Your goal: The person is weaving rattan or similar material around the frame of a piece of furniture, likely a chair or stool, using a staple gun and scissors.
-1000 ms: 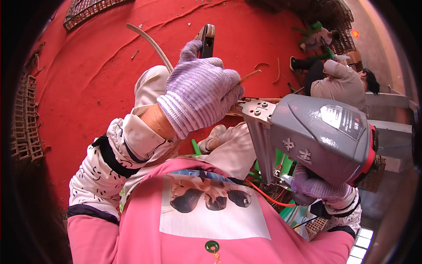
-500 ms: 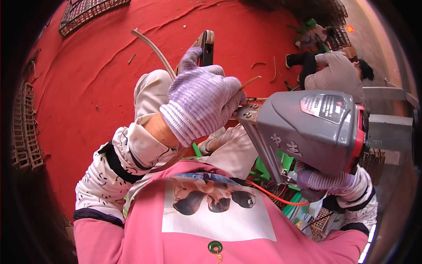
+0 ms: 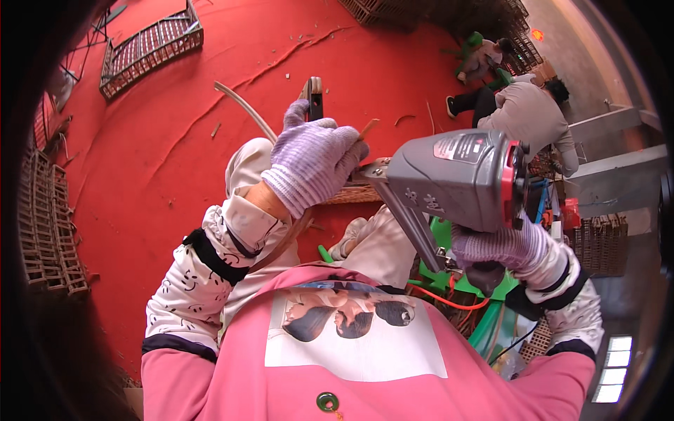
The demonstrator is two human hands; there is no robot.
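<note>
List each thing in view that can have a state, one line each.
Left hand: gloved, closed around black bar
Right hand: gloved, closed on grey power tool
Grey power tool: held up, nose near left hand; running or not, cannot tell
Black bar: end sticking out past left hand
Pale strip: curved
Orange hose: bent
Red floor covering: wrinkled
Co-worker: bent forward
</note>
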